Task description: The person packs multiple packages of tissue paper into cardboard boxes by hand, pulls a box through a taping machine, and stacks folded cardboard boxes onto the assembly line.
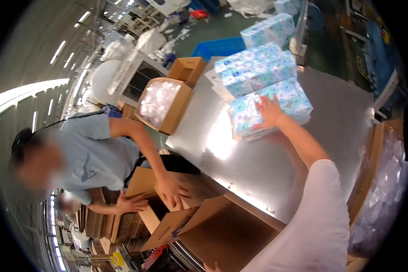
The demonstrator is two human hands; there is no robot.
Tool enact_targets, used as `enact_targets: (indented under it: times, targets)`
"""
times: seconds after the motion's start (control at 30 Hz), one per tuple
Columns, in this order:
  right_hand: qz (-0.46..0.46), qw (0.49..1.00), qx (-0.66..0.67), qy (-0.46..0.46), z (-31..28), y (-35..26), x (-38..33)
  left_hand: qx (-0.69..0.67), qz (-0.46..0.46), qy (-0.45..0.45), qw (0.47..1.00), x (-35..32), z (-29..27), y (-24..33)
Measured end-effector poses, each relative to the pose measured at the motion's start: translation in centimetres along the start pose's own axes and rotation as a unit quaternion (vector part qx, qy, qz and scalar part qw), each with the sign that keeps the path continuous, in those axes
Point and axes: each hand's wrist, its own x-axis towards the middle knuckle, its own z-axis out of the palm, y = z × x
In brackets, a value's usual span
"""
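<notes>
My right hand lies with fingers spread on top of a blue-and-white floral wrapped pack on a shiny metal table. Right behind that pack stand more floral packs of the same pattern, side by side. Of my left hand only a few fingers show at the lower edge, by an open cardboard carton; whether they grip it is hidden.
On the left, a co-worker in a light blue shirt has both hands on another open carton. Boxes of clear plastic pieces stand beyond the table and at the right. A blue crate sits behind the table.
</notes>
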Motion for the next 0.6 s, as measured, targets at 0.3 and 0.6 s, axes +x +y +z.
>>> enact_targets:
  times: [0.3, 0.6]
  targets:
    - [-0.177, 0.977, -0.109, -0.057, -2.3, -2.1, -5.6, 0.374, 0.682, -0.392, 0.491, 31.5, -1.5, 22.1]
    - [-0.029, 0.978, 0.032, 0.203, -13.2, 3.5, 15.8, 0.175, 0.79, -0.572, 0.132, 42.5, -0.5, 23.9]
